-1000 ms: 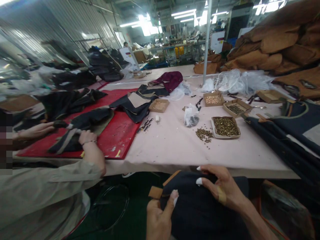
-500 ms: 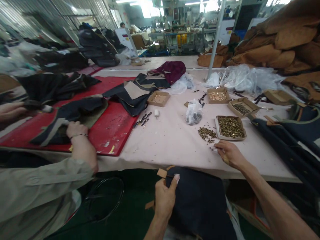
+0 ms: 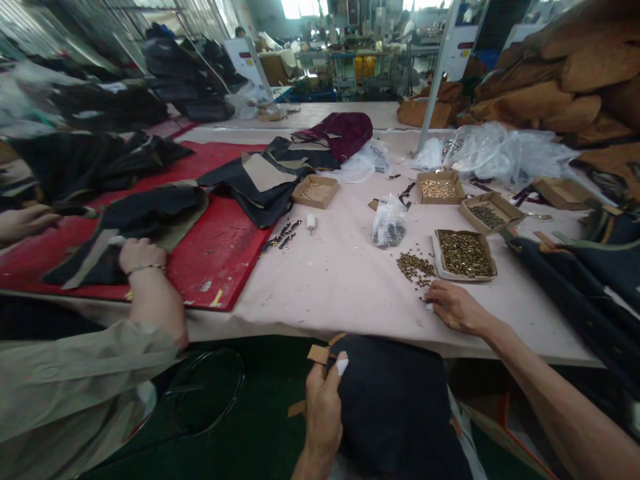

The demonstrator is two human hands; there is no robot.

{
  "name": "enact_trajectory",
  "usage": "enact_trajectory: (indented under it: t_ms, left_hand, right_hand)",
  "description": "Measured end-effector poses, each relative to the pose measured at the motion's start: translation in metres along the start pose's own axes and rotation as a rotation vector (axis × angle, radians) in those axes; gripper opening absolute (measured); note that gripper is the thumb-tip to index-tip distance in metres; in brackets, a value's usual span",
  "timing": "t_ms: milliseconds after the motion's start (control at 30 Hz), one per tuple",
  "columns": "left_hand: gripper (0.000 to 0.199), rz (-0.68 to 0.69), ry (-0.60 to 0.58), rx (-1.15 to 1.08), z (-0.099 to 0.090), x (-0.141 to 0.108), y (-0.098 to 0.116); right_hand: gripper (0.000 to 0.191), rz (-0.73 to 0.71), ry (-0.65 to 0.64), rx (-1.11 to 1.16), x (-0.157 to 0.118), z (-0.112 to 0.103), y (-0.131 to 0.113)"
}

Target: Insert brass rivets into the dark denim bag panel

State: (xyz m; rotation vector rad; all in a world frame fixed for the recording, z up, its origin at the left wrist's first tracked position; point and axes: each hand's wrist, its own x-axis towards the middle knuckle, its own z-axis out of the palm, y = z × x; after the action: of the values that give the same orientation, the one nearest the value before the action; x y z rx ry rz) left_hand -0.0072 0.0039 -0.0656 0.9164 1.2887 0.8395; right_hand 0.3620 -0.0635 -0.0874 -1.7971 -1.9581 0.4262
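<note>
Standing by the bench rn, going L to R. Left side of the frame: a co-worker's hand [image 3: 143, 257] rests on a dark garment piece [image 3: 145, 213] on the red board [image 3: 220, 253]; diff person, fyi. Lower middle: L hand [image 3: 324, 407] grips the dark fabric [image 3: 395, 400] near its upper-left corner, thumb on top, next to a tan tab [image 3: 317, 353]. Fabric runs right & down off the bottom edge, so can't tell full length.

Key bit imo: right of center, the loose metal bits [image 3: 414, 267] lie on the pink table [image 3: 300, 293], just up & left of the R hand [image 3: 457, 307]. Scatter's long axis slants upper left to lower right, tail end nearly at the fingertips. R is def nearer; L is well apart, lower in frame. R fingers are bunched narrow, down by the tabletop; can't tell if they've got anything. Open box [image 3: 438, 257] w/ similar bits sits just right of the scatter.
</note>
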Motion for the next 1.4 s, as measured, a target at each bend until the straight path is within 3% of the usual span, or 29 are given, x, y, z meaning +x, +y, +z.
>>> enact_trajectory:
  t_ms: [333, 500, 667, 1000, 1233, 1400]
  left_hand:
    - [0.039, 0.098, 0.037, 0.030, -0.005, 0.000, 0.000]
    - [0.035, 0.077, 0.003, 0.021, -0.008, 0.000, 0.001]
    - [0.039, 0.070, 0.049, 0.014, -0.006, 0.002, 0.003]
    - [0.031, 0.044, 0.042, -0.020, -0.002, -0.001, 0.006]
    - [0.029, -0.068, -0.010, -0.181, 0.000, 0.005, 0.005]
    - [0.027, -0.105, -0.006, -0.199, 0.004, 0.004, 0.020]
  right_hand:
    - [0.015, 0.066, 0.008, -0.009, -0.008, 0.008, 0.000]
    - [0.019, 0.068, -0.002, 0.010, -0.017, 0.005, -0.004]
    - [0.019, 0.078, 0.001, 0.014, -0.013, 0.002, -0.003]
    - [0.016, 0.276, 0.179, -0.062, -0.010, 0.032, -0.001]
    - [0.018, 0.133, 0.072, 0.032, -0.016, 0.011, 0.003]
    - [0.020, 0.073, 0.036, 0.062, -0.016, 0.001, 0.001]
